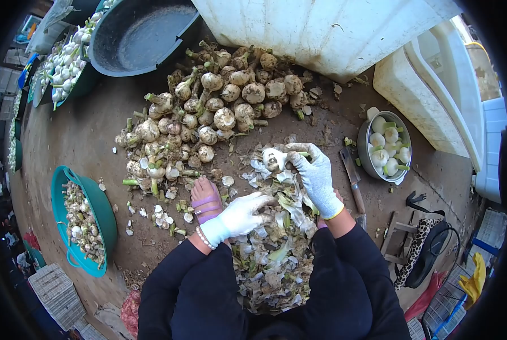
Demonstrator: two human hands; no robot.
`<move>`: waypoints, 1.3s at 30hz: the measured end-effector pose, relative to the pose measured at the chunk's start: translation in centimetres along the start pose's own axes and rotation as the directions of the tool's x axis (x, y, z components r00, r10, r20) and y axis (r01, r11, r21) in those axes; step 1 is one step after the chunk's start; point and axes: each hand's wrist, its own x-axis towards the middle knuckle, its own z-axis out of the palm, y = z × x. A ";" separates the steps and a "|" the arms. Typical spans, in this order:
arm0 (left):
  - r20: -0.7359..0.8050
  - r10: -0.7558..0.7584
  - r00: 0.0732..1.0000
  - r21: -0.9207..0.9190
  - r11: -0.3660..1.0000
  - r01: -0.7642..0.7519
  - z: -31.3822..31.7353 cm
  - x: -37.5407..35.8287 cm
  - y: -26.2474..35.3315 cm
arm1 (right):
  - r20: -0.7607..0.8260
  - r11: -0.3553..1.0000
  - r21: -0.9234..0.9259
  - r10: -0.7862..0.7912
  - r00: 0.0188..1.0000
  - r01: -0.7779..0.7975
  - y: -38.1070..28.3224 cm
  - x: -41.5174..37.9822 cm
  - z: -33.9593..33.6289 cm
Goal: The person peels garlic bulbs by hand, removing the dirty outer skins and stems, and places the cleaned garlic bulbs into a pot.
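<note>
My right hand (317, 180), in a pale grey glove, pinches a garlic bulb (274, 160) by its short green stem. The bulb is partly peeled, white with brown patches. Lower and to the left, my left hand (243, 214) wears a white glove; its fingers are apart, slightly bent, and nothing shows between them. Beneath both hands lies a heap of garlic skins and leaves (276, 255), between my legs. Beyond them spreads a pile of unpeeled, soil-stained garlic bulbs (208, 107).
At right, a metal pot (369, 164) holds peeled bulbs, beside a knife (352, 180) on the ground. A green basin (107, 226) with trimmings stands left. A black tub (143, 39) and white container (315, 34) stand behind the pile. A bag (426, 249) lies lower right.
</note>
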 end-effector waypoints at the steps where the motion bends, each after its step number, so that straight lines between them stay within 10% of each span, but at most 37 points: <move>1: -0.133 0.019 0.991 -0.065 0.998 -0.027 -0.1 0.0 0.3 | 0.011 0.996 -0.029 -0.082 0.997 0.082 0.3 -0.2 0.0; 6: -0.561 -0.096 0.822 -0.184 0.983 -0.011 -1.8 0.3 1.8 | 0.154 0.859 -0.355 -0.336 0.929 0.369 0.2 -1.5 0.7; 12: -0.518 0.239 0.821 0.326 0.943 -0.069 -2.4 0.7 1.7 | 0.249 0.711 -0.434 -0.495 0.833 0.553 0.3 -1.9 1.6; 20: -0.445 0.187 0.876 0.428 0.903 0.025 -2.2 0.6 1.9 | 0.282 0.682 -0.482 -0.473 0.835 0.550 0.1 -1.9 1.6; 24: -0.163 0.116 0.980 0.470 0.882 -0.026 -1.3 0.0 1.8 | -0.050 0.976 -0.195 -0.106 0.993 0.094 0.0 -0.5 0.6; 29: 0.254 -0.142 0.957 0.551 0.834 -0.022 1.5 -1.3 -3.0 | -0.042 0.952 0.234 0.215 0.976 -0.200 -0.6 0.6 -0.5; 33: 0.134 -0.340 0.931 0.515 0.827 0.228 -0.1 -0.8 -1.8 | 0.084 0.934 0.250 0.240 0.967 -0.254 -2.6 1.8 -0.1; 39: -0.556 -0.111 0.824 0.120 0.970 0.211 -0.6 -0.5 -1.2 | 0.150 0.986 0.162 -0.074 0.986 0.049 -14.7 5.1 4.3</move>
